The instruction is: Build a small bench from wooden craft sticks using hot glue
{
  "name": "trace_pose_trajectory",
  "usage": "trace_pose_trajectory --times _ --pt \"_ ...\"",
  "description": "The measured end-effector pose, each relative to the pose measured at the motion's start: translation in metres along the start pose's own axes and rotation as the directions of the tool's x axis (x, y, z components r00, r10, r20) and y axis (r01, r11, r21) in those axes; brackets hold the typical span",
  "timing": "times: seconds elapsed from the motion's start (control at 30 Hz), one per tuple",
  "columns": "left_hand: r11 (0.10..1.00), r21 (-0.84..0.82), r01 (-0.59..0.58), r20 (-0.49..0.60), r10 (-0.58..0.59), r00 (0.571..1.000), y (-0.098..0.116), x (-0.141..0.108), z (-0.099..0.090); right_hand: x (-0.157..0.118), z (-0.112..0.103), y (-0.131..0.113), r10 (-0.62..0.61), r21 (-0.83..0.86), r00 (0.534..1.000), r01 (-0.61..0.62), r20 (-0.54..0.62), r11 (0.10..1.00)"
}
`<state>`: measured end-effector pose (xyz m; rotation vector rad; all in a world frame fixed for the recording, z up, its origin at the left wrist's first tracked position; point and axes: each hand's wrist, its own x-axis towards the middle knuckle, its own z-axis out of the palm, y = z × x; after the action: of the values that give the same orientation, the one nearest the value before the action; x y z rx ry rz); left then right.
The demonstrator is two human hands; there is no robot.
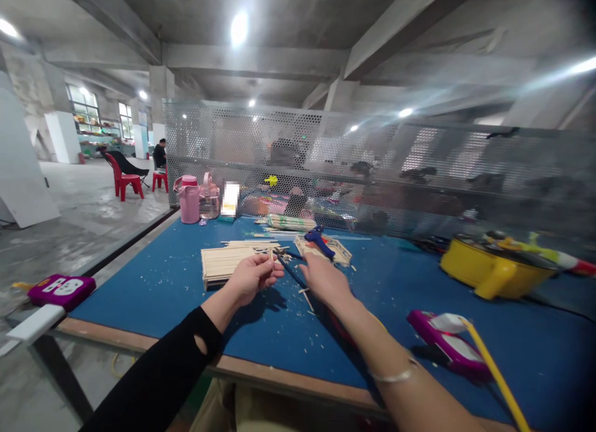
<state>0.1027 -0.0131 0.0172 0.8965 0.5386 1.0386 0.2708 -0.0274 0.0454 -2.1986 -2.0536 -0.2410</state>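
Observation:
My left hand (256, 277) is closed in a pinch beside a flat stack of pale wooden sticks (222, 264); what it grips is too small to make out. To its right, my right hand (323, 277) reaches over the blue mat, its fingertips hidden behind the hand, near a dark tool whose tip lies between the hands. Just behind my right hand, a blue glue gun (319, 242) rests on a small wooden frame (342, 253). Loose sticks and a bundle of sticks (291, 222) lie further back. Small wood scraps are scattered on the mat.
A pink flask (189, 199) and a clear jug (209, 199) stand at the back left, before a perforated metal screen (242, 134). Purple power strips (63, 290) lie at both sides. On the right is a yellow pot (493, 264). A person (159, 154) sits far off.

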Motion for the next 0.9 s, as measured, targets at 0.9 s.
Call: trace_pose_trajectory --times 0.9 --pt "0.985 0.167 0.037 -0.028 -0.033 0.999 -0.001 -0.004 0.002 -0.044 0.007 0.061 0.058 0.415 0.993 -0.096 0.105 0.905"
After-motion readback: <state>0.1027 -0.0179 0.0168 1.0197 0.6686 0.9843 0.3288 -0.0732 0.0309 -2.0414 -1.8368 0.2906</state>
